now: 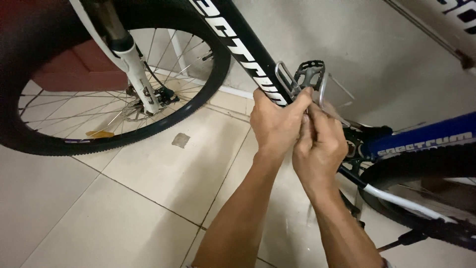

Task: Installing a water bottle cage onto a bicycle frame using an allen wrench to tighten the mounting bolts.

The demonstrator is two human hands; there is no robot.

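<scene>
A bicycle stands on a tiled floor, its black down tube [233, 44] running diagonally from the top centre. A silver wire bottle cage [286, 79] is fixed on that tube. My left hand [275, 124] wraps around the tube at the cage's lower end. Pressed against it, my right hand [320, 146] has its fingers closed on the cage's wire or something small there; I cannot see what. Just above the hands sits a grey pedal [310, 73].
The front wheel [198, 99] with spokes, disc brake [148, 99] and white fork leg [134, 64] fills the upper left. The rear tyre [421, 164], blue frame tube [426, 141] and kickstand [401, 240] lie at right. A pale wall [386, 49] rises behind.
</scene>
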